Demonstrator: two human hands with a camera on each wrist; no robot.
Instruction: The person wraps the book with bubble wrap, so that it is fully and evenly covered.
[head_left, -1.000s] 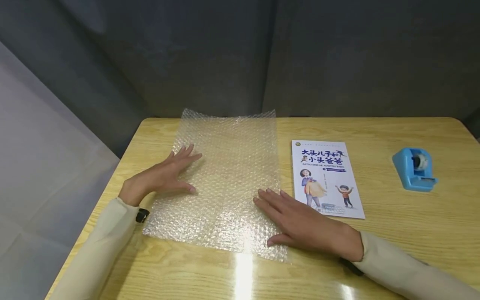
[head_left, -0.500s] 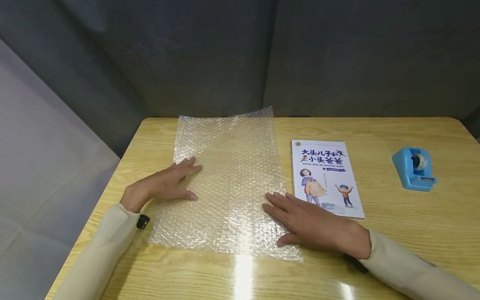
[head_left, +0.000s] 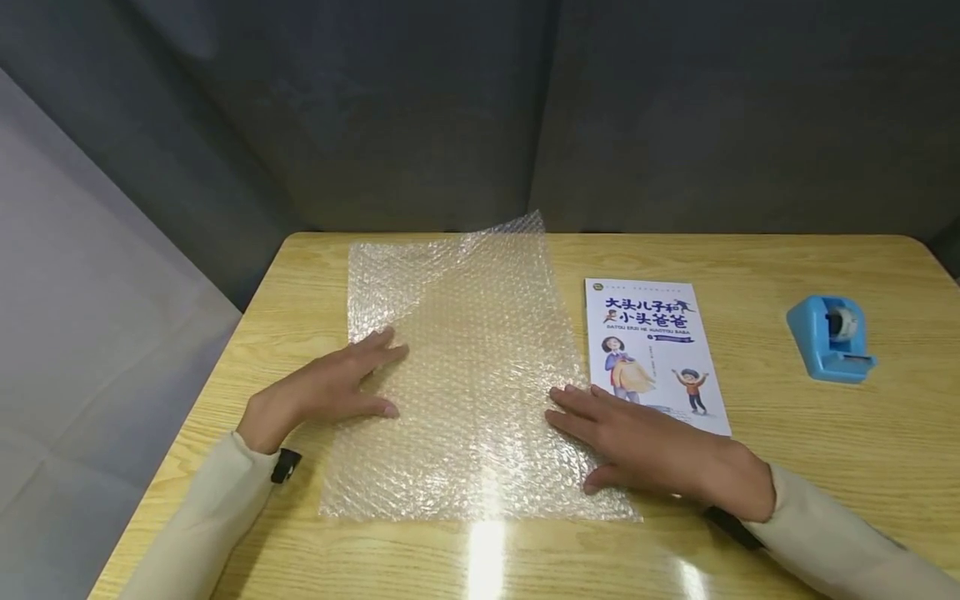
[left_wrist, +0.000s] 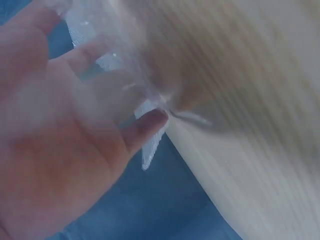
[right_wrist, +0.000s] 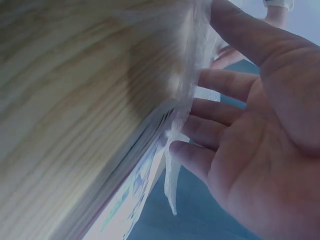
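A clear sheet of bubble wrap lies spread on the wooden table, its far right corner lifted. My left hand rests with spread fingers on its left side. On the right edge my right hand lies with extended fingers, partly over the near left corner of a book with a white illustrated cover. In the left wrist view, the left hand has its fingertips at the film. The right wrist view shows the right hand with straight fingers against the bubble wrap, beside the book's page edges.
A blue tape dispenser with a roll of tape stands on the right part of the table. Dark curtain cloth hangs behind the far edge, and pale cloth is at the left.
The bubble wrap has turned and slid toward the near right, its near edge now straighter. Both hands have moved with it, nearer the body, the right hand also further right over the book's corner.
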